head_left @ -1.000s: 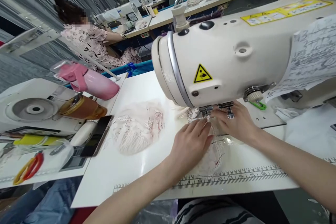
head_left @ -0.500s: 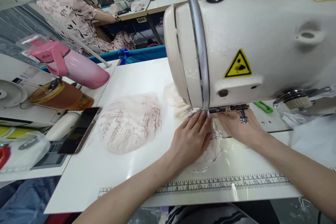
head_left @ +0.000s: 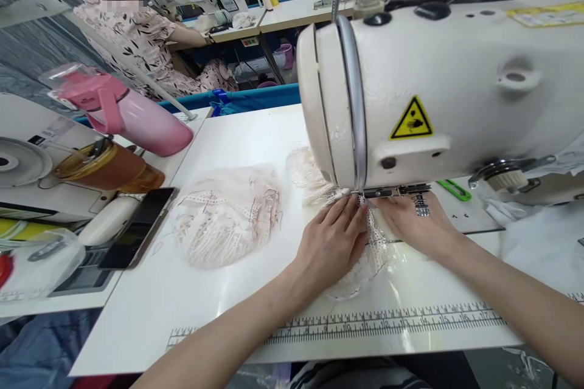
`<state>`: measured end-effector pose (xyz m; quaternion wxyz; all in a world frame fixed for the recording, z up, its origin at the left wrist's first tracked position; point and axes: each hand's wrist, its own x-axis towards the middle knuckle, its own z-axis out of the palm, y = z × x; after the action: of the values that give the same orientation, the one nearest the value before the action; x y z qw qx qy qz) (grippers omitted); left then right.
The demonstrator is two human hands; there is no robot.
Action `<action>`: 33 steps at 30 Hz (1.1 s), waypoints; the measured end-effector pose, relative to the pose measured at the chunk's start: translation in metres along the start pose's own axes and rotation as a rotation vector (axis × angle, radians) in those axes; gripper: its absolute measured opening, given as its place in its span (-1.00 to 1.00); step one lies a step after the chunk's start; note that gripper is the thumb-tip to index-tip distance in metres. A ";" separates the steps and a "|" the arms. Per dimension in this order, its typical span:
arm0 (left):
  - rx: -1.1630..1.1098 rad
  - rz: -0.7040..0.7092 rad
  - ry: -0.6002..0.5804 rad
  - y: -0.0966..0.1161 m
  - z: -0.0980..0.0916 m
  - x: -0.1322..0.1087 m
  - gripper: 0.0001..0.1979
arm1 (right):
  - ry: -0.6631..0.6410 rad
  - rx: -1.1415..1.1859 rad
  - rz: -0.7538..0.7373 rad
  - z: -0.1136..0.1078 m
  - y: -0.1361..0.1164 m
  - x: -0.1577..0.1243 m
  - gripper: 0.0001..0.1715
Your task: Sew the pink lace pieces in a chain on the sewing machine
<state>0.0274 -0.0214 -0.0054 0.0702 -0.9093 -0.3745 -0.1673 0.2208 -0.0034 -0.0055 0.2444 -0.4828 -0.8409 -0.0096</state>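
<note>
My left hand (head_left: 332, 237) lies on pale lace fabric (head_left: 375, 237) at the sewing machine's needle area, its fingers stretched out flat and pointing at the presser foot (head_left: 361, 197). The thumb is mostly hidden. From the right, my right hand (head_left: 413, 219) reaches under the head of the sewing machine (head_left: 401, 85), close beside the same lace. Its fingertips are hidden behind the foot and a metal attachment. Gathered cream fabric (head_left: 308, 179) spreads out behind and left of the needle, and more lace hangs toward the front edge.
Another lace piece (head_left: 228, 216) with loose dark threads lies left on the white table. Further left are a phone (head_left: 139, 228), a pink bottle (head_left: 146, 121) and a brown cup (head_left: 104, 164). A green thread snipper (head_left: 455, 189) and white cloth (head_left: 542, 243) lie right. A person (head_left: 132, 42) sits beyond.
The camera view has shifted slightly, so the machine head appears a little lower. Both hands stay at the needle with the lace in nearly the same place.
</note>
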 end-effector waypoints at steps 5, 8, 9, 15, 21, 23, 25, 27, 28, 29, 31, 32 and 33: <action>-0.004 -0.002 -0.002 -0.001 0.000 0.000 -0.61 | 0.015 0.077 0.023 -0.001 0.001 -0.001 -0.68; -0.003 -0.004 0.009 -0.001 0.001 0.001 -0.61 | 0.036 0.082 0.036 0.000 0.001 -0.001 -0.65; -0.005 -0.004 0.009 -0.002 0.001 0.001 -0.61 | 0.039 0.074 0.040 0.001 0.001 -0.001 -0.64; -0.009 0.006 0.024 -0.003 0.004 0.001 -0.60 | 0.051 -0.024 -0.031 0.001 0.004 -0.005 -0.62; -0.051 0.070 0.111 0.000 -0.013 0.005 -0.77 | -0.086 0.288 -0.190 -0.008 0.013 -0.001 -0.66; -0.072 0.136 0.121 0.002 -0.027 0.004 -0.86 | -0.194 0.467 -0.181 -0.013 0.017 0.003 -0.65; -0.100 0.269 0.092 0.004 -0.038 -0.002 -0.75 | -0.320 0.603 -0.131 -0.020 0.021 0.005 -0.67; -0.086 0.434 0.063 0.005 -0.045 -0.013 -0.60 | -0.441 0.676 -0.076 -0.026 0.023 0.007 -0.71; -0.058 0.491 0.061 0.006 -0.046 -0.020 -0.60 | -0.491 0.688 -0.056 -0.029 0.024 0.007 -0.75; -0.030 0.512 0.068 0.006 -0.047 -0.027 -0.67 | -0.524 0.688 -0.043 -0.032 0.025 0.007 -0.78; -0.044 0.425 0.073 0.008 -0.051 -0.040 -0.89 | -0.540 0.677 -0.048 -0.035 0.025 0.007 -0.86; -0.093 0.324 0.061 0.009 -0.053 -0.043 -0.93 | -0.540 0.675 -0.061 -0.035 0.025 0.006 -0.89; -0.155 0.208 0.034 0.009 -0.057 -0.045 -0.90 | -0.542 0.677 -0.073 -0.034 0.025 0.006 -0.92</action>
<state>-0.0103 -0.0721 0.0317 0.0229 -0.9429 -0.2631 -0.2029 0.2527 0.0063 0.0218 0.1588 -0.3304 -0.8470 0.3850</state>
